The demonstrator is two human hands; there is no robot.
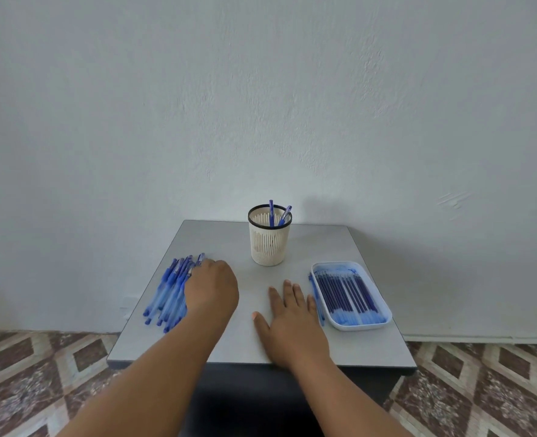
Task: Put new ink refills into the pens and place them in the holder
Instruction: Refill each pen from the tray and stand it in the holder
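Head view shows your table (216, 335) with most work left: a pile of pens (171, 291) at the left under your left hand (212, 290), whose fingers are hidden, so its grip is unclear. Refills (347, 293) fill the tray (386, 313). Your holder (269, 244) has two pens. Your right hand (292, 326) lies flat, empty.

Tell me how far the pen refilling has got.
Done: two pens stand in the holder. In hand: the left hand reaches onto the pile of pens, grip hidden; the right hand rests flat on the table. Left: the pile and a tray of refills.
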